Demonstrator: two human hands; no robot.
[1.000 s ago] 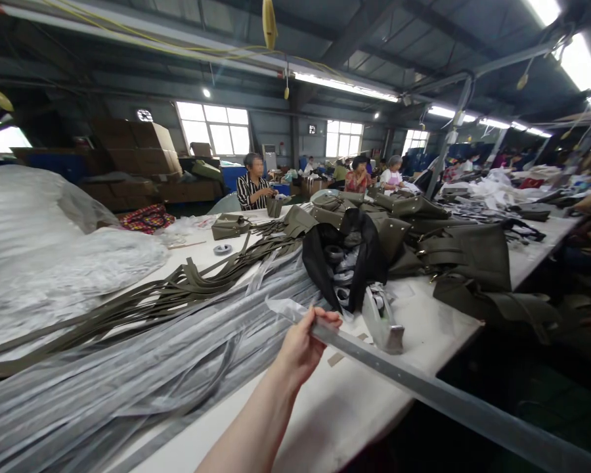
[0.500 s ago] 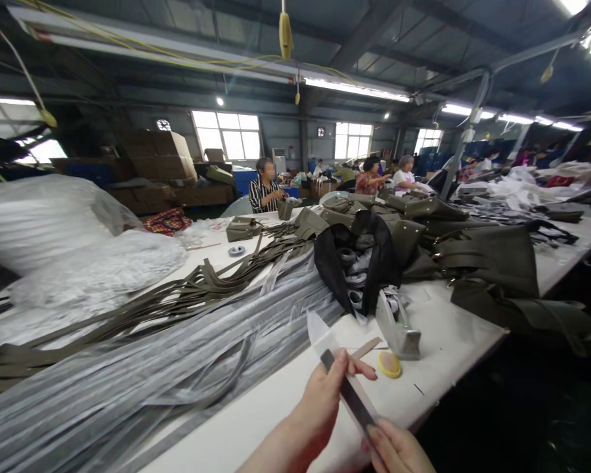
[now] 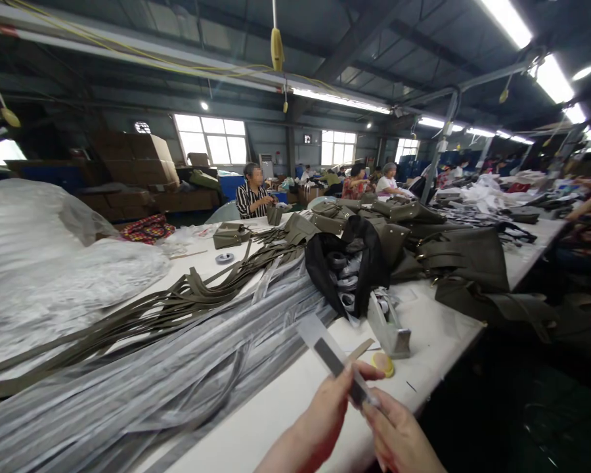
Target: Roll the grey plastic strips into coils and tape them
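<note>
Above the front of the white table, my left hand (image 3: 328, 404) pinches a dark strap (image 3: 331, 358) in a clear plastic sleeve, thumb on top. The sleeve's flat end sticks out beyond the fingers, up and to the left. My right hand (image 3: 398, 430) grips the same strap at its near end, close to the left fingertips. Just beyond them lie a round yellow-rimmed disc (image 3: 383, 364) and a flat tan strip (image 3: 362, 348). A tape dispenser (image 3: 390, 332) stands behind the disc.
Plastic-wrapped straps (image 3: 177, 368) cover the table's left, with bare olive straps (image 3: 201, 282) behind. A black bag (image 3: 318, 266) holds several tape rolls. Olive bags (image 3: 467, 256) are heaped to the right, near the table edge (image 3: 453, 378). A person in stripes (image 3: 251, 194) sits across.
My right hand has moved up along the strap, nearer to my left hand. More of the sleeved strap shows past the left fingers. The view has turned slightly right.
</note>
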